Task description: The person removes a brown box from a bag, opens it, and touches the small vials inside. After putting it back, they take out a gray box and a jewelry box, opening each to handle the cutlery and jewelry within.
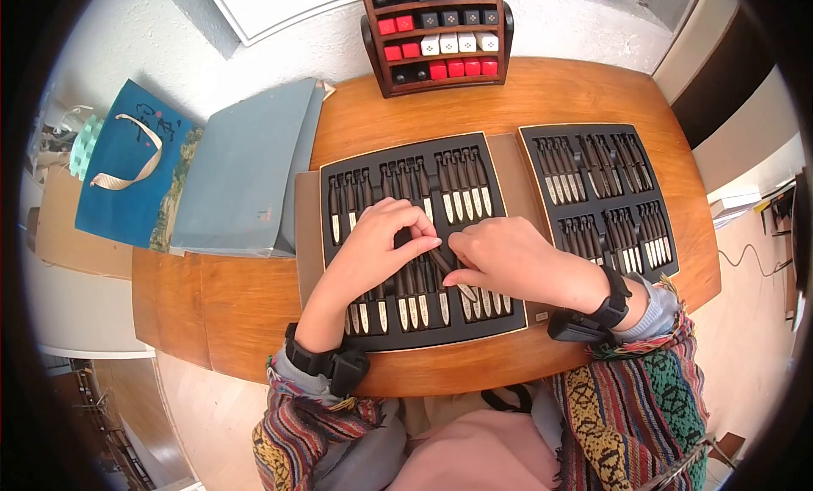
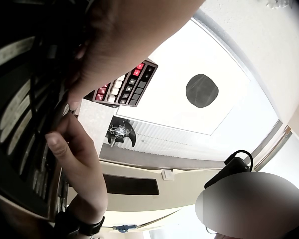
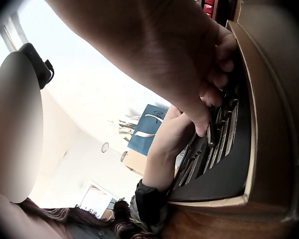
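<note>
A shallow box with a black insert [image 1: 500,320] holds several rows of slim dark sticks with pale, marked, rounded ends. Over its lower middle, my right hand [image 1: 508,254] pinches one dark stick [image 1: 441,261] between thumb and curled fingers; the stick lies slanted, its pale end toward me. From the other side comes my left hand [image 1: 381,241], thumb and index finger meeting at the stick's upper end. In the right wrist view the right thumb [image 3: 201,127] presses along the stick, close over the row. The fingers partly hide the stick and the slots beneath.
A second box [image 1: 597,205] of similar sticks lies to the right on the wooden table [image 1: 169,296]. At the back stands a small wooden rack [image 1: 389,88] of red, black and white blocks. A blue-grey case [image 1: 237,169] and a blue paper bag [image 1: 114,165] stand at left.
</note>
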Available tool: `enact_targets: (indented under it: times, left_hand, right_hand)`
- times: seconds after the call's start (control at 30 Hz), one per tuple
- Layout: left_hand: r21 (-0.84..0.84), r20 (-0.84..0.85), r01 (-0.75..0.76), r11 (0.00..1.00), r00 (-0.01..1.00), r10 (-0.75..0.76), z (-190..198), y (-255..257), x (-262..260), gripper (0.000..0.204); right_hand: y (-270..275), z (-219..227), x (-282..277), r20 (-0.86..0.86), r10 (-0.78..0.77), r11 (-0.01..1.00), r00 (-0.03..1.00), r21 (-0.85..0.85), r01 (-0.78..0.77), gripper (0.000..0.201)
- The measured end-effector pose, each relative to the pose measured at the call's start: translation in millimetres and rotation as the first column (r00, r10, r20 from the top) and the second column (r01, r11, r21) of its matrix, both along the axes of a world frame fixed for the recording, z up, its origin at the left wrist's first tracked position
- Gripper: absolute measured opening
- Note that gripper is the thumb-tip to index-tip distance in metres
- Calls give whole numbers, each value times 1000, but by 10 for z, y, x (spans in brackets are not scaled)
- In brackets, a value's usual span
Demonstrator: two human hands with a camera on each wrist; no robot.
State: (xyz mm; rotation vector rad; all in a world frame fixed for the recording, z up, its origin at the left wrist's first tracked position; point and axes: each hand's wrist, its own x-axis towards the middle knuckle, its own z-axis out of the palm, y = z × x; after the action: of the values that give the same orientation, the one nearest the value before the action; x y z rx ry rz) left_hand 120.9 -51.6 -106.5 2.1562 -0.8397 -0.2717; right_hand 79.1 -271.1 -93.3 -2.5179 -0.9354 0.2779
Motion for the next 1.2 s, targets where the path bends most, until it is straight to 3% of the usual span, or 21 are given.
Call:
enact_targets:
  times: [0.83,1.2]
  left_hand:
    - [31,76,-27,999,997,24,18,-33,-77,13]
    - [-67,-37,9,998,999,-12,12,-11,-19,10]
  right_hand:
    - [6,9,17,-1,-9,1000,1000,1,9,41]
    - [0,-31,22,-18,-20,999,1000,29,20,32]
